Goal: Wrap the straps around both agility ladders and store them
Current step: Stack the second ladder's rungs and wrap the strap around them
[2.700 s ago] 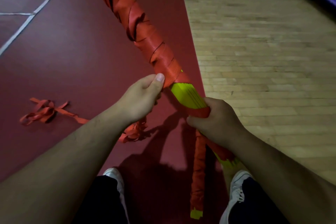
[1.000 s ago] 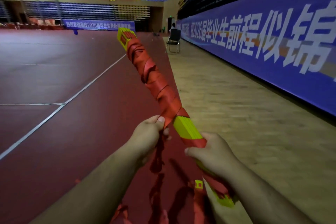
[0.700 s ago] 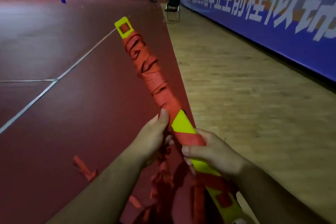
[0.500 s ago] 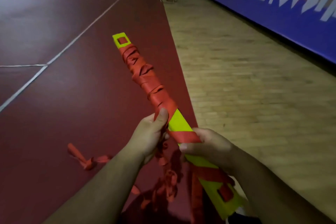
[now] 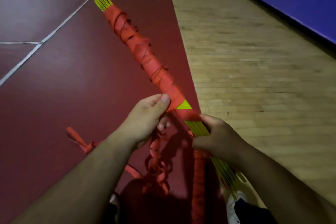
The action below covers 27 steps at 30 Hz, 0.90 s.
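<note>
Red court floor (image 5: 72,78), wooden strip (image 5: 254,60) alongside it to the right: the loose strap tail (image 5: 156,158) trails down from the hands and appears to lie on the red surface close to the person's feet. Risk: a foot on the tail would jerk the wrap loose or cause a trip.

Agility ladder (image 5: 145,54): yellow rungs gathered in a bundle, held in the air slanting up and away, strap wound over most of its far length. The turns are uneven and crossed. Risk: with slack tension they could slide toward the bare fanned rung ends.

A second strap-wound length (image 5: 198,187) hangs below the right hand; whether it is the other ladder cannot be told. Risk: it could tangle with the tail.

Right hand (image 5: 216,138): grip closed round the bare rungs just below the newest turn. Risk: the rungs splay at the near end, so one could slip out.

Left hand (image 5: 145,123): grip closed, thumb (image 5: 164,102) pressing the strap edge against the bundle. Risk: lifting it before the next turn is taut would release the last wrap
</note>
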### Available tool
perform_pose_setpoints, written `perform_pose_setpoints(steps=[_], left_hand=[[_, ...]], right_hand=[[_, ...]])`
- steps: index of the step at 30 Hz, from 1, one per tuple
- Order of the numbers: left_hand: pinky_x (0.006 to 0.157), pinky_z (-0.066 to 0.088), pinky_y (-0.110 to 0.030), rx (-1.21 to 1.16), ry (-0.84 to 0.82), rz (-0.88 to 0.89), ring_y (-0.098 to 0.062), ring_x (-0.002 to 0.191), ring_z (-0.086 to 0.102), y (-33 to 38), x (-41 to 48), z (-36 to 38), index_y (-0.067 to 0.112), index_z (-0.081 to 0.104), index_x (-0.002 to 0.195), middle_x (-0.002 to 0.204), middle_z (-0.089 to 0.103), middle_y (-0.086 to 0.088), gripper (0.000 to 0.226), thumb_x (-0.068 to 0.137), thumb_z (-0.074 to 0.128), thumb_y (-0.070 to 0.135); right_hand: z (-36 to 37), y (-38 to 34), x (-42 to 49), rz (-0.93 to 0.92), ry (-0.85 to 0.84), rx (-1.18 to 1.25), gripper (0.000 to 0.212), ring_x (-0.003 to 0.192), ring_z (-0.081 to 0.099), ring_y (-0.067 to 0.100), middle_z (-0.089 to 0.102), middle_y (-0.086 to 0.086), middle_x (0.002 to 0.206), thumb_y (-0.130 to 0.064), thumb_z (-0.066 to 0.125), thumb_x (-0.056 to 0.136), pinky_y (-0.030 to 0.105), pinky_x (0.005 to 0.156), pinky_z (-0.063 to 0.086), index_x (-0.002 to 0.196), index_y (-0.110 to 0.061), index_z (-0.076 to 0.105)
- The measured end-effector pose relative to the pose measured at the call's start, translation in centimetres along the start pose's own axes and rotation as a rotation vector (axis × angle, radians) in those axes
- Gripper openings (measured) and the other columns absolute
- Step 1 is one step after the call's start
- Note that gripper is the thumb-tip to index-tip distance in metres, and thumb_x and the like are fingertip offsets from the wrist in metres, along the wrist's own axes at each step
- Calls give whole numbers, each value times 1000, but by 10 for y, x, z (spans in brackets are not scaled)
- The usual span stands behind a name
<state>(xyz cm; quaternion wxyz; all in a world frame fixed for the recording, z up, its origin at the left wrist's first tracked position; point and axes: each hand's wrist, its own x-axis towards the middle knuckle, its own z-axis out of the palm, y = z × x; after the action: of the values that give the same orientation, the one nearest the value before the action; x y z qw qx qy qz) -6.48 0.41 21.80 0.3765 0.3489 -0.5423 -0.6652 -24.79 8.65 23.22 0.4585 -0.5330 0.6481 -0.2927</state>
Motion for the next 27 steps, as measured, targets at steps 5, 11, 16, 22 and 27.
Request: perform_pose_setpoints(steps=[5,11,16,22,27], left_hand=[[52,42,-26,-96,-193,-28,-6,43,45,-9,0,-23,8,73,105,87,70,-16,75,64,74,71],[43,37,-22,-71,338,4,-12,42,43,-5,7,-2,5,63,81,50,52,-4,40,84,69,45],[44,38,-22,73,179,61,-9,40,43,-6,9,-16,12,58,79,51,52,1,34,82,72,43],[53,48,-30,282,105,21,-8,43,47,-10,8,-37,-1,51,106,53,51,5,53,80,69,42],[54,48,-36,358,233,27,-14,49,53,-18,12,-40,-9,52,92,56,52,-4,60,79,71,46]], right_hand=[[7,1,2,34,-329,195,24,58,57,28,62,17,70,-7,65,64,33,55,46,80,-25,69],[28,13,24,-43,93,-311,57,89,69,7,71,-13,99,-64,75,70,37,81,57,119,-42,54],[49,17,27,-91,259,-361,37,82,65,20,65,-7,84,-62,61,84,38,70,51,100,-30,49],[38,10,29,-97,334,-377,39,68,60,14,61,-5,69,-59,74,74,36,61,47,80,-24,58],[39,16,32,-49,337,-275,39,65,60,11,63,-4,68,-57,77,72,33,59,45,77,-21,61]])
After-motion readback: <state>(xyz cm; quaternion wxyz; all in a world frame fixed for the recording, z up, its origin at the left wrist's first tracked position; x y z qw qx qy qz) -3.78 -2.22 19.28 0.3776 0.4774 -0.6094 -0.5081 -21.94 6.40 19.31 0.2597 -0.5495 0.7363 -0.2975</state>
